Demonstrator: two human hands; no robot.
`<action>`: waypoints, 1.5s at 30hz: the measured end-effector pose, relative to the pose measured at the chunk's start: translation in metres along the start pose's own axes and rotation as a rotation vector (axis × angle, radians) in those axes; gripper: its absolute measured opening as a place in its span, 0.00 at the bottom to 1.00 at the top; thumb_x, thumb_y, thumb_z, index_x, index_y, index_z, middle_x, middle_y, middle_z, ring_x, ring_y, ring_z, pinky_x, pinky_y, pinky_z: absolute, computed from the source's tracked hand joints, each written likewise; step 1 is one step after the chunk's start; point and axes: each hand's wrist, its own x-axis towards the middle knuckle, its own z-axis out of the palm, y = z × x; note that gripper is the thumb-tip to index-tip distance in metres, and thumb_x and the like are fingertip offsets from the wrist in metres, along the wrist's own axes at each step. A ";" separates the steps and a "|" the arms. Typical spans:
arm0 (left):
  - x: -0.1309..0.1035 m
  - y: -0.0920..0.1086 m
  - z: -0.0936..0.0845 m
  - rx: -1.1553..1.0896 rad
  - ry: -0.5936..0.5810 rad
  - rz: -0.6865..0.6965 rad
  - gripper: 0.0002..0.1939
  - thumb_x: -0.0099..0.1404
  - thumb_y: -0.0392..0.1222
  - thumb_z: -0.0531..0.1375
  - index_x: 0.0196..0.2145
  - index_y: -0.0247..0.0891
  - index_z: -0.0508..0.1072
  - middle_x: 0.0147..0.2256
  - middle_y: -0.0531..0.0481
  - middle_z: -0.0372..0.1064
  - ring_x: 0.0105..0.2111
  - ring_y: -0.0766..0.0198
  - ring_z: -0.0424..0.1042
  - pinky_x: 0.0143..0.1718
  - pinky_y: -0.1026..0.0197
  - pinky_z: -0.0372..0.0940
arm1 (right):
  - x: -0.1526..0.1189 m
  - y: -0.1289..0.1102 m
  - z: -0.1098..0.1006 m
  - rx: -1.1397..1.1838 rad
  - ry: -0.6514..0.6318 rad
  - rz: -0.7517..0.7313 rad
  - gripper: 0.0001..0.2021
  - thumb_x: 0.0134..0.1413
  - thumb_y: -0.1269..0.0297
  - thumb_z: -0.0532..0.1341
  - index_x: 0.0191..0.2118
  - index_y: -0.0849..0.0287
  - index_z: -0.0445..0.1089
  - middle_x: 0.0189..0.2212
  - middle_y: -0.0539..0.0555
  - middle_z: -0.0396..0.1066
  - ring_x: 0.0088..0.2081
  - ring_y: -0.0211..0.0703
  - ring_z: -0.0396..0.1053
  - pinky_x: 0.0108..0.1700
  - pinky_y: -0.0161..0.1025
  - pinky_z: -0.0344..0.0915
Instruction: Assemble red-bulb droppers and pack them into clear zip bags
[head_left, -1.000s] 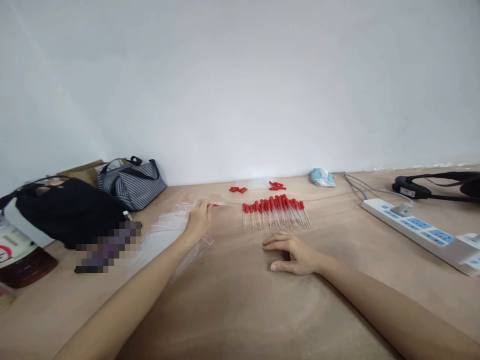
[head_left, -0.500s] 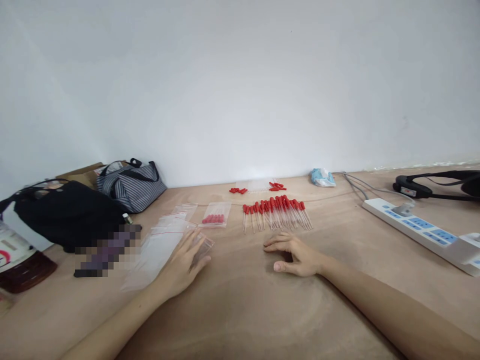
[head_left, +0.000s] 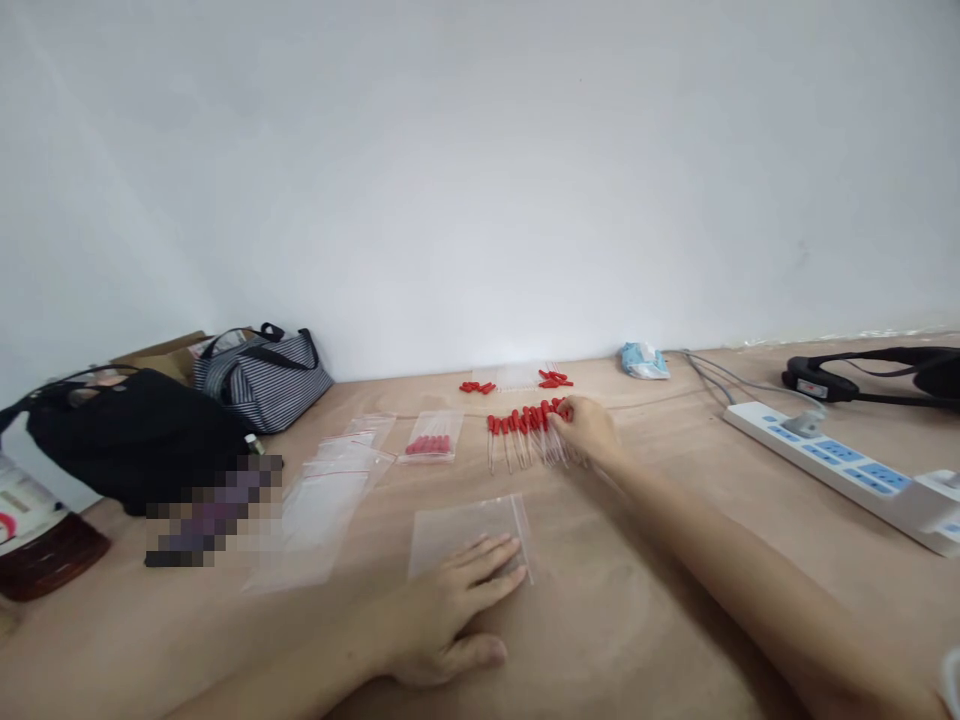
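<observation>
My left hand (head_left: 457,610) lies flat with fingers apart on a clear zip bag (head_left: 450,530) near the middle of the table. Farther back, my right hand (head_left: 589,428) has its fingers closed at the right part of a row of red-capped thin sticks (head_left: 525,420); the fingertips are at a red cap. A clear bag holding several red pieces (head_left: 429,443) lies left of the row. Overlapping clear bags (head_left: 326,500) are spread farther left. Behind the row are two small groups of red pieces (head_left: 477,387) (head_left: 555,379).
On the left stand a striped bag (head_left: 262,380), a black bag (head_left: 135,430) and a container with a dark red base (head_left: 52,550). A blue and white packet (head_left: 643,360), a power strip (head_left: 832,450) and a black strapped device (head_left: 825,380) are on the right.
My left hand has moved right and nearer, and a clear bag now lies flat under it. My right hand has moved forward to the red-capped sticks and closed its fingers there.
</observation>
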 end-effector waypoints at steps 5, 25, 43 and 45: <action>0.028 0.011 0.000 0.029 0.037 0.080 0.33 0.62 0.54 0.50 0.60 0.35 0.47 0.60 0.39 0.38 0.60 0.51 0.39 0.57 0.49 0.46 | 0.022 -0.021 0.014 -0.003 -0.041 0.148 0.17 0.48 0.63 0.55 0.46 0.61 0.63 0.41 0.59 0.67 0.42 0.47 0.66 0.40 0.38 0.60; 0.028 -0.010 0.001 0.045 0.179 0.003 0.27 0.62 0.55 0.50 0.56 0.45 0.56 0.59 0.42 0.46 0.58 0.48 0.45 0.55 0.40 0.42 | 0.023 0.000 -0.014 0.431 -0.052 0.151 0.09 0.52 0.65 0.50 0.38 0.61 0.60 0.26 0.53 0.69 0.27 0.38 0.67 0.30 0.36 0.63; 0.039 -0.031 0.007 -0.047 0.344 0.030 0.22 0.60 0.48 0.55 0.53 0.45 0.62 0.55 0.47 0.56 0.54 0.54 0.55 0.53 0.48 0.52 | -0.066 0.018 -0.011 1.185 -0.005 0.338 0.24 0.33 0.43 0.61 0.31 0.58 0.61 0.21 0.47 0.65 0.18 0.31 0.58 0.21 0.32 0.56; 0.040 -0.033 0.008 -0.050 0.345 0.037 0.23 0.60 0.48 0.55 0.53 0.45 0.62 0.55 0.46 0.55 0.54 0.53 0.54 0.53 0.47 0.52 | -0.068 0.018 -0.011 1.183 -0.014 0.353 0.24 0.33 0.43 0.61 0.31 0.58 0.60 0.21 0.47 0.65 0.18 0.32 0.59 0.22 0.32 0.56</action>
